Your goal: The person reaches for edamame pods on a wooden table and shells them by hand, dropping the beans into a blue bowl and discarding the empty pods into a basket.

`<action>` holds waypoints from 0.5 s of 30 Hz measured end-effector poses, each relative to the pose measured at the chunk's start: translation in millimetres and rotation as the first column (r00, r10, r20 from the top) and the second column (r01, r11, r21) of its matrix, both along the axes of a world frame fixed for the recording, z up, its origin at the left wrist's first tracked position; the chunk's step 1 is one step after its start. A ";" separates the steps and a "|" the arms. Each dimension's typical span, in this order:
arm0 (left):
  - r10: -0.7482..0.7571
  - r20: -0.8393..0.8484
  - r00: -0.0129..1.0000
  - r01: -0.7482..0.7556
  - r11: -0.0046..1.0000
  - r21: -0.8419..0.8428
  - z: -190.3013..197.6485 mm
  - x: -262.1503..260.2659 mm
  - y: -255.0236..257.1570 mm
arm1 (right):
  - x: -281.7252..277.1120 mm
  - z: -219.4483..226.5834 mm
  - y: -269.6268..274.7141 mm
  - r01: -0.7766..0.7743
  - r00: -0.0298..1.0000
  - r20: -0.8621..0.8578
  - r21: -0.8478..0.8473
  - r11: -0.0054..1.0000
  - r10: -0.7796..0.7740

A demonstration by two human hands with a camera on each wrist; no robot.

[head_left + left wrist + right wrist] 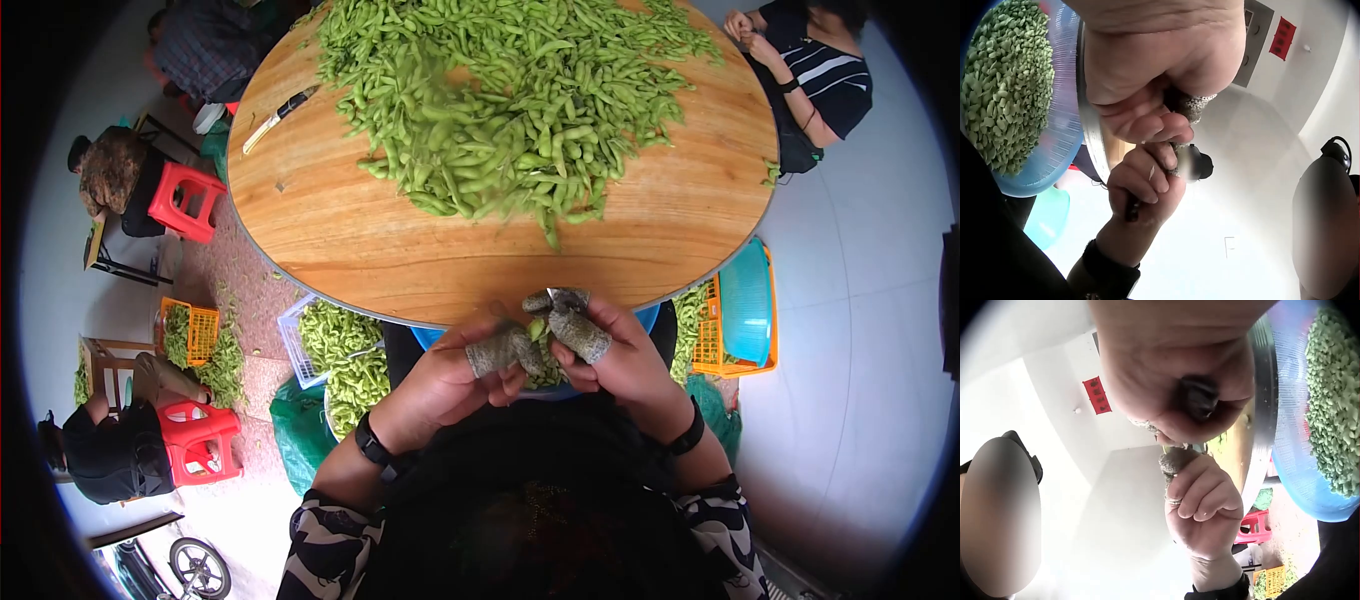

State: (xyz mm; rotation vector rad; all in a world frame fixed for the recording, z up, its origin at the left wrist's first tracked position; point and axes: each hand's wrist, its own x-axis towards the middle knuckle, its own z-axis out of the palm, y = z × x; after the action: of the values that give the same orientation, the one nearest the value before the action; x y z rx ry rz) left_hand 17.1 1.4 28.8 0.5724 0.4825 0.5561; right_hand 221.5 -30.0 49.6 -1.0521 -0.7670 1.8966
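Both hands meet over a blue basin at the table's near edge, with cloth-like wraps on thumbs and forefingers. My left hand [435, 385] pinches a green soybean pod [538, 328] between its wrapped thumb and fingers. My right hand [630, 360] meets it at the pod and grips a small knife; its dark handle [1200, 397] shows inside the curled palm in the right wrist view. A bit of the blade [568, 294] shows by the wrapped forefinger. Below the hands, the blue basin [1066, 147] holds many shelled green beans [1007, 87].
A large heap of pods [510, 110] covers the far part of the round wooden table [330, 240]. A second knife [280, 118] lies at its left. A white crate [300, 340] and an orange basket [712, 335] flank my legs. Other people sit left and across at right.
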 end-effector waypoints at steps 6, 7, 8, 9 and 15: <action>-0.054 -0.249 0.967 0.107 0.973 0.205 3.7 3.8 -5.1 | -5.7 -11.8 3.1 0.041 0.999 -0.013 0.055 0.998 -0.040; -0.056 -0.248 0.967 0.109 0.973 0.203 7.6 4.8 -5.1 | -6.5 -14.5 1.8 0.041 0.999 -0.018 0.090 0.995 -0.040; -0.036 -0.350 0.936 0.141 0.950 0.279 13.2 6.0 -4.9 | -7.4 -16.6 0.1 0.042 0.999 -0.024 0.123 0.992 -0.040; -0.005 -0.446 0.895 0.179 0.920 0.350 15.7 7.0 -4.7 | -8.8 -17.3 -0.5 0.044 0.999 -0.023 0.120 0.992 -0.041; 0.567 -0.418 0.710 0.411 0.149 0.899 2.2 10.6 -5.0 | -15.3 -30.1 -1.0 0.077 0.946 0.288 0.243 0.967 -0.148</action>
State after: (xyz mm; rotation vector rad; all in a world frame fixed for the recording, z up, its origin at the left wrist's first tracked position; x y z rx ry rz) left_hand 27.7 -3.6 31.0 2.2482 0.8777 0.7322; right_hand 206.2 -31.0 19.5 -1.2270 -1.0498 1.5241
